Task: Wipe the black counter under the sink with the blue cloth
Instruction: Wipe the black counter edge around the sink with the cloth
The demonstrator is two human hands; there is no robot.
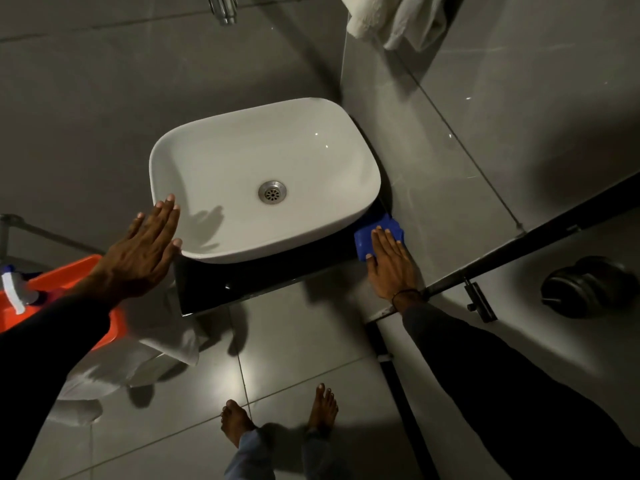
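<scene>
Pressing the cloth [379, 233] flat under my open right hand [391, 265], I wipe the black surface [277, 275] at its right end beside the sink [263, 178]. My left hand [145, 244], open and holding nothing, braces on the sink rim. Next I judge a sweep leftward along the front strip.

Chrome tap [223, 8] at the far edge, left of centre, only its lower part in frame. White towel [394, 19] hanging at the far right, against the grey wall tiles. Orange bucket [74, 271] at the near left, with a spray bottle [15, 289] resting in it, nozzle white. White cloths [138, 358] lie crumpled on the grey tiled floor [294, 341] just beside the bucket, toward the near side. Black round object [585, 287] on the floor at the right, type not determinable. Dark metal frame [519, 251] runs diagonally across the right side. Two bare feet [277, 420] at the near edge, centre.
</scene>
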